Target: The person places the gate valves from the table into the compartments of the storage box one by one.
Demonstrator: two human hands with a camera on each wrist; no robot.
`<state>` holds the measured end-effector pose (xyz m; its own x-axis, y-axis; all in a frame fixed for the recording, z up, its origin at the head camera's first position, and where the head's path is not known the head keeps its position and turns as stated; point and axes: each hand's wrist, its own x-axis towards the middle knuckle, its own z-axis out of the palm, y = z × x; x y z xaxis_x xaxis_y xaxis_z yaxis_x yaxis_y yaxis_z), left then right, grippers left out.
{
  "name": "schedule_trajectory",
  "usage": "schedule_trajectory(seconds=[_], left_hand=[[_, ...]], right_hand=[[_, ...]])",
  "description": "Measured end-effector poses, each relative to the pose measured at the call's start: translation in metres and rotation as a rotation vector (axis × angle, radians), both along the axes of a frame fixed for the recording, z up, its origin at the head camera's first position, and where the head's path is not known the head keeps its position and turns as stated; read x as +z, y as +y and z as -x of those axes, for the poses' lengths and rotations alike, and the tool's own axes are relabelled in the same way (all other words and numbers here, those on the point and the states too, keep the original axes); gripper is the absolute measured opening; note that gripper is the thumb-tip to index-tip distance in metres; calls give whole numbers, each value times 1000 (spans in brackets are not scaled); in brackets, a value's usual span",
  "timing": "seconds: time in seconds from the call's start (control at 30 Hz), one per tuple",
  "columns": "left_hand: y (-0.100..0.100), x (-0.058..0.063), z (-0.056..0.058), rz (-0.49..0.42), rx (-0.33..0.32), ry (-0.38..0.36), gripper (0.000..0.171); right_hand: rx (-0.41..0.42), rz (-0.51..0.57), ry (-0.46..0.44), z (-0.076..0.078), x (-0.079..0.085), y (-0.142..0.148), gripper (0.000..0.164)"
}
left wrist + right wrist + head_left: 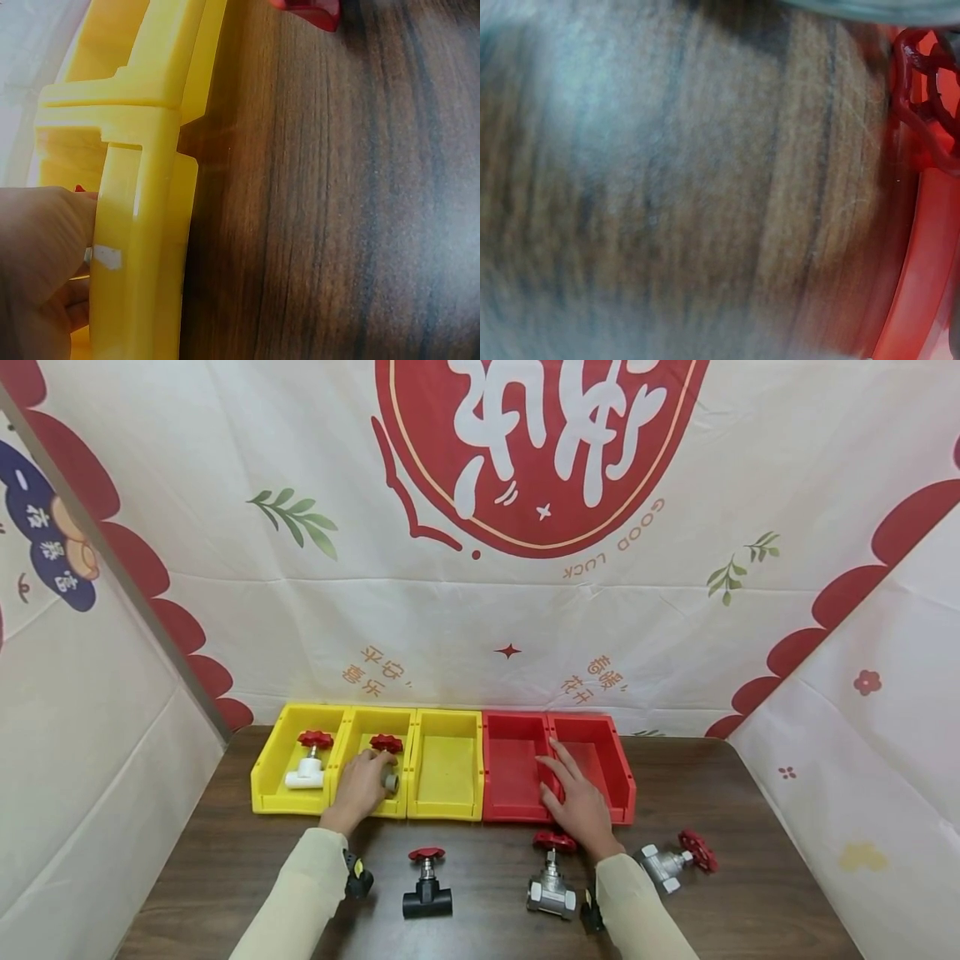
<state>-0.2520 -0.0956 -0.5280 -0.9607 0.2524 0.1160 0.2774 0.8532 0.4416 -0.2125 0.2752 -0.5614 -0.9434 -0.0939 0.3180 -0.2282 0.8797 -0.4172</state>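
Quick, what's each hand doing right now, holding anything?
Left hand: curled round the grey valve in the second yellow bin.
Right hand: open, fingers flat on the red bin, holding nothing.

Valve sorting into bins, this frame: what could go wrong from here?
1. Left hand holds a grey valve low in the second yellow bin; pulling out could snag its red handwheel.
2. Right hand lies flat across the red bins' shared wall; leaning could shove them.
3. The right sleeve could topple the upright steel valve.

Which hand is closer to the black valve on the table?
Left. The left hand is in the second yellow bin, behind and left of the black valve; the right hand rests on the red bins, farther right.
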Motion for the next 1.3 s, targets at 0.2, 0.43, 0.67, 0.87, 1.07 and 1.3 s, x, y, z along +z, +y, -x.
schedule_trajectory(seconds=[0.2, 0.43, 0.67, 0.87, 1.07, 1.3], left_hand=[[0, 0, 0, 5, 4, -17, 47], [-2, 4, -1, -5, 12, -32, 51], [-4, 11, -8, -33, 4, -18, 47], [-6, 14, -20, -58, -17, 61, 45], [-8, 16, -34, -74, -19, 126, 44], [-11, 14, -54, -119, 1, 145, 49]], right_hand=[[-2, 2, -4, 0, 0, 0, 62], [1, -3, 12, 0, 1, 0, 61], [2, 3, 12, 0, -1, -1, 63], [6, -5, 19, 0, 0, -1, 59], [11, 6, 21, 0, 0, -1, 59], [18, -10, 37, 1, -2, 0, 57]])
